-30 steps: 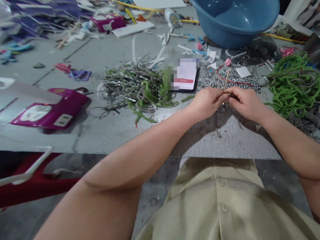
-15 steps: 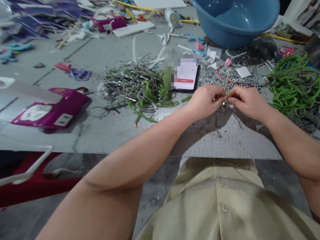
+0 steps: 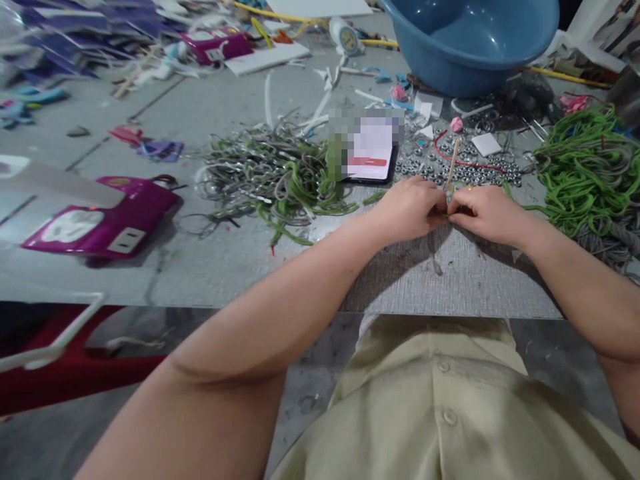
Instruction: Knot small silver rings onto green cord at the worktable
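My left hand and my right hand meet fingertip to fingertip just above the table. Both are closed in a pinch on what looks like a thin green cord, of which only a sliver shows between the fingers. Right behind the fingertips a slim wooden stick slants upward. Many small shiny metal beads lie beyond my hands, with a red cord across them. A phone with a lit screen lies left of the beads.
Left of the phone is a tangle of grey and green cords; another green bundle lies at right. A blue basin stands behind the beads. Purple power-strip-like blocks and scraps cover the left. A red chair is below the table edge.
Both hands have come slightly lower and nearer to me, their fingertips still together. A green strand now shows behind my right hand. The other things lie as before.
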The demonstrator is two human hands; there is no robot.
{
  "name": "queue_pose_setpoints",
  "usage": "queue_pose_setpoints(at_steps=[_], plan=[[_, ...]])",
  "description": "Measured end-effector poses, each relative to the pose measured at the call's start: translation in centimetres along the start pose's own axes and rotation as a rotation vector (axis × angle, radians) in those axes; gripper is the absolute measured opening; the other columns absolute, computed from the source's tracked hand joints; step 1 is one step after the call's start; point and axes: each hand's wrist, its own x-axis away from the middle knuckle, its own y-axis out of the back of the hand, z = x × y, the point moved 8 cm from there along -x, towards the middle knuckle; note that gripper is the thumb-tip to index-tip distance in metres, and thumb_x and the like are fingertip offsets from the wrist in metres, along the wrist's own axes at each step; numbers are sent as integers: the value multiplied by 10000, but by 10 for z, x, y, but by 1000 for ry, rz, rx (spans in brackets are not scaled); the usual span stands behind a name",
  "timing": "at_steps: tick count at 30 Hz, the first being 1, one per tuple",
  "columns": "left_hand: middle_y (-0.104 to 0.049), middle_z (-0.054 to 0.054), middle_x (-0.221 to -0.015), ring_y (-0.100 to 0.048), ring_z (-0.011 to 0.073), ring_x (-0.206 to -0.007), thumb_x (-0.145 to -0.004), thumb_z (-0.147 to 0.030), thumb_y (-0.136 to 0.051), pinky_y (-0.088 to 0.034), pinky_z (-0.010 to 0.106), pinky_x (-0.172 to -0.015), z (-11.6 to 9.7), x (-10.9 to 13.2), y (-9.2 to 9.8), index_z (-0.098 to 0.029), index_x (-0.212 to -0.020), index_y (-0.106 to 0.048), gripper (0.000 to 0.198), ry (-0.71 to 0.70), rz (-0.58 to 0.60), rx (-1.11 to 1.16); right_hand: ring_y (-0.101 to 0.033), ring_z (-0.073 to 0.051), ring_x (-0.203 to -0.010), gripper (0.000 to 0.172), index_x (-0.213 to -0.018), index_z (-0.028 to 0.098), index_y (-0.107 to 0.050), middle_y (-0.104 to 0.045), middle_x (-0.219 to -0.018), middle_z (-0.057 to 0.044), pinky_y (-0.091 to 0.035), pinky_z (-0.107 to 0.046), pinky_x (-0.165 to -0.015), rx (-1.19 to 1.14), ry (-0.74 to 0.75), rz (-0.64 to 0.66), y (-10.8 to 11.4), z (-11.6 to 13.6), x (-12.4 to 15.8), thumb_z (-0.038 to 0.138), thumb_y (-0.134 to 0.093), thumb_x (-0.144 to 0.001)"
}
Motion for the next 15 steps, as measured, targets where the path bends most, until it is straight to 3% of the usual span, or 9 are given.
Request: queue_pose_setpoints(at_steps=[5, 15], plan=[[-669, 49, -800, -615, 186, -821, -874, -252, -584, -438, 319, -809, -1, -1, -2, -167, -879, -704, 147, -32, -33, -9, -541, -144, -703, 86, -812, 186, -663, -677, -798, -21, -363, -281, -709, -20, -50, 12, 0, -2, 1, 136, -594, -830], [-712, 60, -910, -639, 197, -931, -881, -194, -566, -449, 327, -902, -2, -2, -3, -165, -964, -724, 182, 13, 33, 25, -585, -144, -712, 106, -819, 187, -724, -706, -790, -14, -395, -294, -724, -37, -178, -14, 14, -19, 2, 181, -619, -830]])
